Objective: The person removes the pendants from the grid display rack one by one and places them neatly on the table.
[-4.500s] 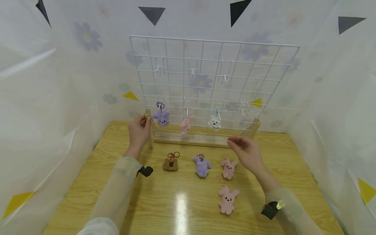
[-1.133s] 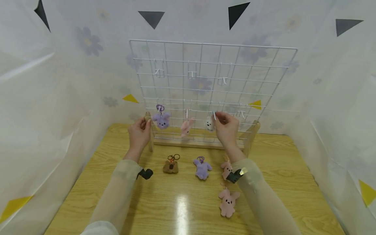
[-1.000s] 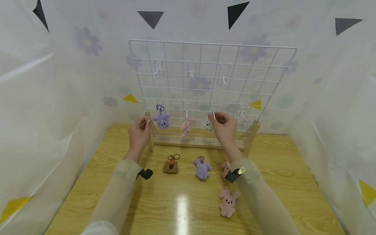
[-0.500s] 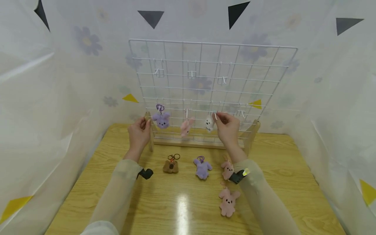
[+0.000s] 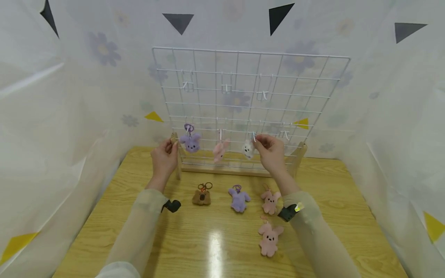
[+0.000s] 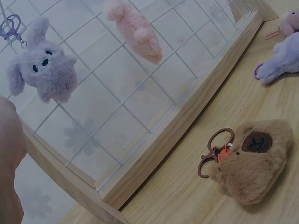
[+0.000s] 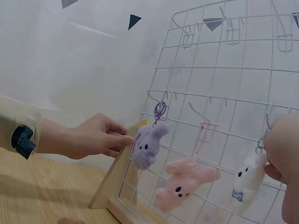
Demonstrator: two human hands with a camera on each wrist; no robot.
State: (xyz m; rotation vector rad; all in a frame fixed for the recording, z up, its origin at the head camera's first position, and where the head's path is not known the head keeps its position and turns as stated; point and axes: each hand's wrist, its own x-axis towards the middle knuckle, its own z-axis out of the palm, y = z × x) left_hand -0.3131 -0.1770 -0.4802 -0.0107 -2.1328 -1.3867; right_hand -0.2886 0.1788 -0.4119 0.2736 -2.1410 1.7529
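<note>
My left hand [image 5: 165, 157] grips the top of the wooden stand's left post [image 5: 179, 158]. Up at the wire grid, my right hand [image 5: 272, 152] pinches the blue ring [image 5: 253, 136] of a white plush keychain [image 5: 248, 149] at a lower hook. In the right wrist view that white plush [image 7: 247, 182] hangs below the fingers, its ring partly covered by them. To its left hang a pink plush keychain [image 5: 220, 150] and a purple plush keychain [image 5: 191, 143], each on its own hook.
On the wooden table [image 5: 180, 239] lie a brown plush keychain [image 5: 201, 197], a purple one [image 5: 238, 200] and two pink ones, one nearer [image 5: 269, 239] and one farther [image 5: 269, 202]. The white wire grid [image 5: 240, 96] carries bare hooks along its upper row and a bare hook [image 5: 285, 134] at lower right.
My right hand has risen from near the grid's base to the white plush keychain's ring. Over the last second it shifts slightly right and the plush turns a little. My left hand stays put.
</note>
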